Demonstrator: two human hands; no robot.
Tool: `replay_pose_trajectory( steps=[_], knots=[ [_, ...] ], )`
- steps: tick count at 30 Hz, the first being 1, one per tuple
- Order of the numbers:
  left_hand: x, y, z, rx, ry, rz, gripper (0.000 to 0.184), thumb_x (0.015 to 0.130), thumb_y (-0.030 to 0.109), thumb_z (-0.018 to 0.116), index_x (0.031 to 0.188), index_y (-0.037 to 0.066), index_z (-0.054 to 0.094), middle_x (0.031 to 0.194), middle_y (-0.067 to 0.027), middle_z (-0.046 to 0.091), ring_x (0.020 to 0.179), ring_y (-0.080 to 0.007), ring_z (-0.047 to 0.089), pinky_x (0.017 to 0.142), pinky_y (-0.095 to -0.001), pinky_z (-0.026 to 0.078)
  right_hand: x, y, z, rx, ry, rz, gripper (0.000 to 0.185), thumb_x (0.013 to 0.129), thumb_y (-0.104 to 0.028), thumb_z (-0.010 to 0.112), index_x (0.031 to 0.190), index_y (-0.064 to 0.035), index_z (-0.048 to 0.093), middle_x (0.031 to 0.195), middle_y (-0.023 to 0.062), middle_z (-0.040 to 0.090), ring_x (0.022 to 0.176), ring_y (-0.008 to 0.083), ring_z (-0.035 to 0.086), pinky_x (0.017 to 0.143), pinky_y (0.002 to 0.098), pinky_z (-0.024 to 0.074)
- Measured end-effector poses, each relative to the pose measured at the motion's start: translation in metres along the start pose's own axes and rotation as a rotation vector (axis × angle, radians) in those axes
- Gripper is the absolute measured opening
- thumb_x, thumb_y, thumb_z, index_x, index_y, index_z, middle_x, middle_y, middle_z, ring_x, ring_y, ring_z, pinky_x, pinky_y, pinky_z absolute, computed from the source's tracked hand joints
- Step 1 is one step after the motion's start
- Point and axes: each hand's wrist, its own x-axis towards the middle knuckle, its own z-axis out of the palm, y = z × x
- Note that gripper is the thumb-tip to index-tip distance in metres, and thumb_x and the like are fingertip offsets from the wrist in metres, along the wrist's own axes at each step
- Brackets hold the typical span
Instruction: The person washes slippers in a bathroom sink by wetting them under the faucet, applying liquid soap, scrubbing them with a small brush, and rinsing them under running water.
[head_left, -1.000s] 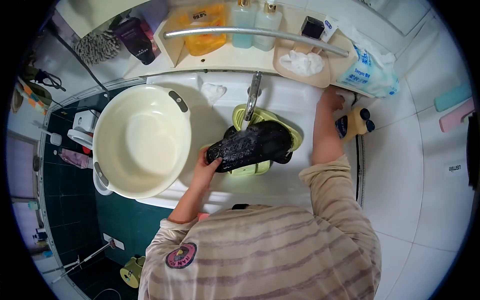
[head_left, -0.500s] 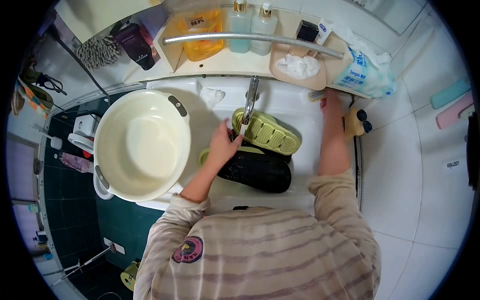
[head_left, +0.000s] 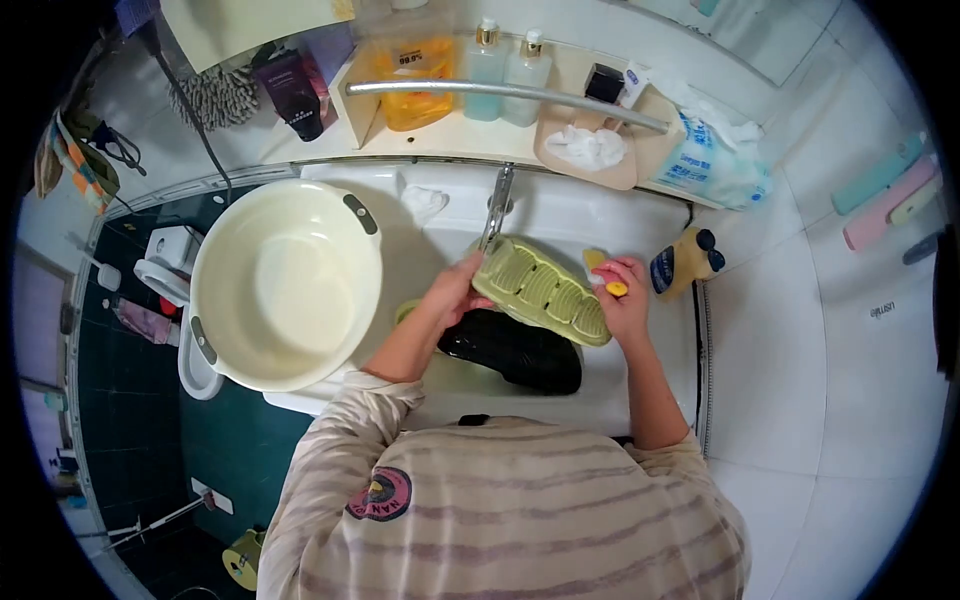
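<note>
My left hand point(head_left: 455, 288) is closed on the near-left end of a light green slipper point(head_left: 540, 290), lifted with its ridged sole upward beneath the tap point(head_left: 498, 205). My right hand point(head_left: 625, 300) grips a small yellow scrub brush point(head_left: 617, 289), partly covered by the fingers, at the slipper's right end. Below the green slipper, a wet black slipper point(head_left: 515, 350) lies sole up in the white sink point(head_left: 650, 400). Part of another green slipper point(head_left: 405, 310) shows beside my left wrist.
A large cream basin point(head_left: 285, 285) stands left of the sink. On the right rim is a yellowish bottle with dark caps point(head_left: 685, 265). Behind, a shelf with a metal rail point(head_left: 500, 92) holds pump bottles, an orange refill pouch point(head_left: 415, 90) and a tissue pack point(head_left: 710, 165).
My right hand has come from the sink's back right corner to the green slipper, bringing the brush. My left hand has taken hold of that slipper and raised and turned it.
</note>
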Motion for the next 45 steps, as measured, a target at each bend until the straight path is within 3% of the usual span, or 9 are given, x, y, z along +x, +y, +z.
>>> replay_pose_trajectory(
  steps=[4,8,13,16,22,24,28,40,45],
  knots=[
    [0.004,-0.007,-0.030,0.155,0.059,0.019,0.039,0.095,0.039,0.046,0.122,0.012,0.052,0.100,-0.0033,0.062,0.076,-0.0133,0.057,0.059,-0.0232,0.045,-0.015,0.024,0.003,0.353,-0.070,0.125,0.039,0.071,0.009,0.063,0.107,-0.0061,0.060,0.120,0.0142,0.052,0.115,0.0269,0.052,0.086,0.0318,0.0500],
    [-0.009,-0.011,-0.033,0.065,0.131,-0.010,0.037,0.093,0.041,0.052,0.113,0.010,0.056,0.087,-0.0014,0.063,0.066,-0.0111,0.055,0.050,-0.0247,0.041,-0.035,0.014,-0.032,-0.155,-0.183,0.433,0.040,0.072,0.000,0.065,0.111,-0.0077,0.057,0.125,0.0109,0.053,0.114,0.0270,0.052,0.079,0.0341,0.0508],
    [-0.046,-0.006,-0.017,0.066,0.179,0.015,0.037,0.092,0.039,0.054,0.110,0.008,0.057,0.086,-0.0020,0.063,0.065,-0.0118,0.056,0.052,-0.0239,0.043,-0.038,0.035,-0.074,-0.394,0.539,0.557,0.054,0.072,-0.004,0.068,0.123,-0.0037,0.049,0.114,0.0133,0.058,0.104,0.0262,0.057,0.087,0.0360,0.0466],
    [-0.048,-0.020,-0.020,0.044,0.177,0.024,0.036,0.092,0.039,0.055,0.109,0.008,0.057,0.086,-0.0020,0.063,0.066,-0.0118,0.057,0.053,-0.0233,0.043,-0.008,0.081,-0.079,-0.396,0.716,0.143,0.058,0.071,-0.008,0.073,0.123,-0.0026,0.047,0.109,0.0123,0.060,0.101,0.0259,0.059,0.092,0.0358,0.0437],
    [-0.066,-0.026,-0.002,0.058,0.198,-0.017,0.034,0.090,0.042,0.056,0.107,0.013,0.058,0.082,0.0011,0.063,0.066,-0.0097,0.057,0.054,-0.0228,0.045,0.041,0.055,-0.081,0.045,0.276,0.315,0.059,0.067,-0.009,0.075,0.121,-0.0078,0.051,0.108,0.0103,0.060,0.101,0.0276,0.059,0.092,0.0403,0.0430],
    [-0.076,-0.027,0.004,0.077,0.200,-0.014,0.033,0.090,0.043,0.056,0.105,0.013,0.058,0.080,0.0012,0.062,0.064,-0.0095,0.056,0.053,-0.0226,0.045,0.061,0.003,-0.091,-0.483,-0.021,-0.395,0.058,0.065,-0.005,0.071,0.120,-0.0112,0.053,0.107,0.0088,0.060,0.100,0.0268,0.058,0.089,0.0409,0.0431],
    [-0.078,-0.035,0.004,0.040,0.198,0.016,0.030,0.090,0.043,0.055,0.099,0.013,0.058,0.077,0.0017,0.061,0.063,-0.0092,0.056,0.053,-0.0225,0.045,0.069,-0.096,-0.074,-0.991,-0.262,-0.708,0.042,0.068,-0.007,0.064,0.109,-0.0143,0.058,0.101,0.0052,0.057,0.103,0.0222,0.054,0.093,0.0423,0.0370],
    [-0.071,-0.055,-0.002,0.002,0.219,0.083,0.033,0.089,0.045,0.056,0.093,0.012,0.057,0.075,0.0019,0.059,0.063,-0.0080,0.054,0.055,-0.0228,0.046,0.085,-0.211,-0.022,-1.423,-0.809,-1.092,0.026,0.068,-0.015,0.063,0.094,-0.0107,0.059,0.090,0.0036,0.055,0.094,0.0204,0.050,0.088,0.0359,0.0367],
    [-0.070,-0.059,-0.015,-0.057,0.180,0.085,0.035,0.089,0.045,0.055,0.095,0.011,0.058,0.078,0.0005,0.061,0.065,-0.0089,0.055,0.055,-0.0235,0.047,0.081,-0.227,-0.010,-1.608,-0.734,-1.135,0.028,0.071,-0.018,0.061,0.098,-0.0092,0.061,0.093,0.0051,0.056,0.095,0.0236,0.050,0.085,0.0362,0.0366]
  ],
)
